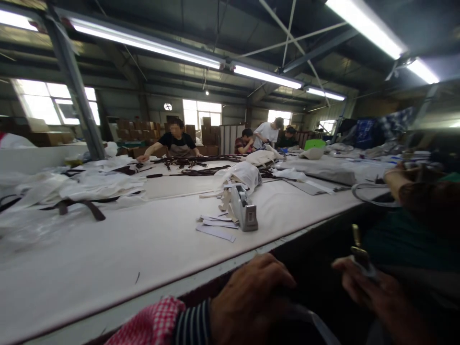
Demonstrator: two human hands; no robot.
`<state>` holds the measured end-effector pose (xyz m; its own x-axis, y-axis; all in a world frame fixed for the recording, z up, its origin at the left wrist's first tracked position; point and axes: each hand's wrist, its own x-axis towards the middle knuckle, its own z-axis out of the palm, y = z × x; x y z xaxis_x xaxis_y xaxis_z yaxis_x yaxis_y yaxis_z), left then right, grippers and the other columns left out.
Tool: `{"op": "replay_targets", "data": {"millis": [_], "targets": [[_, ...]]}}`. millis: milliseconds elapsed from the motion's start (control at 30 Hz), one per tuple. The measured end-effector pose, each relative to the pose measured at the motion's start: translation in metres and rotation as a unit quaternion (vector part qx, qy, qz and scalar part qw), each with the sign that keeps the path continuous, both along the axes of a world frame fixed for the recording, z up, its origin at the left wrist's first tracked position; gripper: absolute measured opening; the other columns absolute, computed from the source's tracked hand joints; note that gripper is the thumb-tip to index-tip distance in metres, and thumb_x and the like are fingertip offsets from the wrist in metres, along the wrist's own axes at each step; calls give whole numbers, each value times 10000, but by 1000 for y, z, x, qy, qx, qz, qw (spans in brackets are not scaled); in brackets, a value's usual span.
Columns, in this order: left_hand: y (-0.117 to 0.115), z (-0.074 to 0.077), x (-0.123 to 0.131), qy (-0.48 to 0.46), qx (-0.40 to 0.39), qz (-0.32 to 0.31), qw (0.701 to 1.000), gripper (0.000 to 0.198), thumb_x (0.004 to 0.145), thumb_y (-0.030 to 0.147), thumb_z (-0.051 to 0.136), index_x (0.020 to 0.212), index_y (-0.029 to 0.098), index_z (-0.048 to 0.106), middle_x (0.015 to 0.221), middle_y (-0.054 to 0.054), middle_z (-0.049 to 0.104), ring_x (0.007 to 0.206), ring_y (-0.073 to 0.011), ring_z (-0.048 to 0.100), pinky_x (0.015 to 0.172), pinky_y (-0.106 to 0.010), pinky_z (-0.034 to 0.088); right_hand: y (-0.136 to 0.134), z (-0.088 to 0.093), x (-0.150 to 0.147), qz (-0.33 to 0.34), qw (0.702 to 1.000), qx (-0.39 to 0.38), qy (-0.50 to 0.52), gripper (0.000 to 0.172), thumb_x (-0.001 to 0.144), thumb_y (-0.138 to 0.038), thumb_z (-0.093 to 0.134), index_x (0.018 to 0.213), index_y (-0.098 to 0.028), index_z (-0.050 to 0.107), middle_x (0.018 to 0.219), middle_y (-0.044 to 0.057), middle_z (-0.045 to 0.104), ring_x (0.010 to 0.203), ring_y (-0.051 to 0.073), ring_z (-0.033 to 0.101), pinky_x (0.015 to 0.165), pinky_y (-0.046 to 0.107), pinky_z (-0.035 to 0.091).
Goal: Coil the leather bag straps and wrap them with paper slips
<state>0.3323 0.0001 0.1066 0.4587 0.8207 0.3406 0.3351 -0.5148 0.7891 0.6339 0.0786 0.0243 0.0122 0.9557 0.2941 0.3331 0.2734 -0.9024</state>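
Note:
My left hand [249, 297], below a checked sleeve with a striped cuff, is at the table's front edge. Its fingers curl down into shadow, and what they grip is hidden. My right hand [377, 292] is raised at the lower right, closed on a strap end with a gold-coloured metal clasp [356, 239] pointing up. Something pale is wrapped at the clasp's base. Between my hands hangs a whitish strip [318, 323], blurred; which hand it belongs to I cannot tell.
On the white-covered table [108, 258] stand a tape dispenser [247, 215] and paper strips [215, 232]. White cloth with dark straps [82, 184] lies left, dark straps [201, 167] farther back. A co-worker's arm [398, 182] is close at right; several people work behind.

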Motion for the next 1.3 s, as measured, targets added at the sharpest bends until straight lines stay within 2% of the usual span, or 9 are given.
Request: {"op": "replay_targets", "data": {"millis": [100, 233, 367, 500, 667, 967, 1067, 1200, 1300], "targets": [[7, -8, -29, -150, -256, 87, 951, 272, 906, 408, 600, 962, 153, 677, 928, -76, 678, 861, -204, 650, 757, -302, 511, -4, 13, -52, 143, 985, 54, -80, 408, 973, -523, 465, 925, -162, 647, 514, -57, 446, 440, 112, 423, 455, 242, 339], [18, -22, -53, -281, -462, 52, 839, 600, 845, 697, 528, 962, 120, 646, 829, -116, 697, 656, -197, 683, 567, -285, 540, -7, 35, -122, 265, 902, 233, -247, 303, 1025, -272, 374, 856, -163, 600, 660, 4, 598, 535, 126, 532, 529, 254, 357], [10, -27, -66, -265, -465, -27, 844, 500, 854, 600, 608, 918, 106, 652, 738, -124, 710, 548, -170, 678, 500, -232, 535, -1, 42, -164, 258, 797, 406, -364, 277, 1020, -154, 372, 854, -147, 594, 674, 28, 625, 586, 161, 581, 561, 292, 336], [-1, -31, -74, -263, -446, -37, 855, 396, 902, 475, 617, 896, 83, 674, 678, -95, 693, 463, -111, 622, 457, -173, 491, 2, 47, -188, 256, 752, 461, -396, 173, 998, -154, 449, 904, -139, 594, 670, 16, 614, 572, 177, 565, 548, 312, 308], [-6, -38, -75, -284, -399, 10, 872, 414, 934, 464, 569, 818, 82, 680, 495, 3, 553, 330, -34, 383, 345, -138, 258, 2, 47, -205, 303, 760, 421, -391, 66, 927, -183, 603, 878, -140, 590, 683, 9, 621, 586, 173, 575, 544, 302, 315], [-32, -32, -87, -257, -365, 103, 889, 399, 907, 485, 579, 807, 109, 668, 444, 57, 451, 334, -37, 293, 360, -183, 164, -9, 43, -179, 396, 878, 165, -210, 123, 899, -207, 697, 1004, -205, 634, 862, -22, 691, 767, 127, 660, 695, 195, 466], [-40, -39, -91, -248, -366, 112, 890, 426, 918, 514, 555, 814, 116, 667, 413, 69, 426, 319, -39, 261, 354, -190, 144, -12, 38, -171, 378, 860, 244, -240, 84, 982, -207, 567, 1039, -193, 627, 893, 15, 676, 775, 146, 651, 691, 222, 489], [-49, -40, -90, -243, -390, 93, 883, 449, 915, 550, 542, 835, 126, 665, 376, 80, 396, 288, -47, 232, 328, -200, 116, -9, 33, -169, 237, 790, 464, -323, 289, 1029, -119, 346, 1085, -108, 629, 861, 95, 684, 756, 211, 648, 681, 318, 503], [-56, -31, -87, -244, -396, 73, 882, 445, 855, 564, 628, 865, 122, 684, 452, 34, 507, 336, -57, 343, 357, -187, 182, -6, 38, -171, 163, 770, 517, -338, 304, 1028, -108, 335, 1127, -81, 621, 891, 122, 707, 811, 233, 666, 739, 358, 511]]}}
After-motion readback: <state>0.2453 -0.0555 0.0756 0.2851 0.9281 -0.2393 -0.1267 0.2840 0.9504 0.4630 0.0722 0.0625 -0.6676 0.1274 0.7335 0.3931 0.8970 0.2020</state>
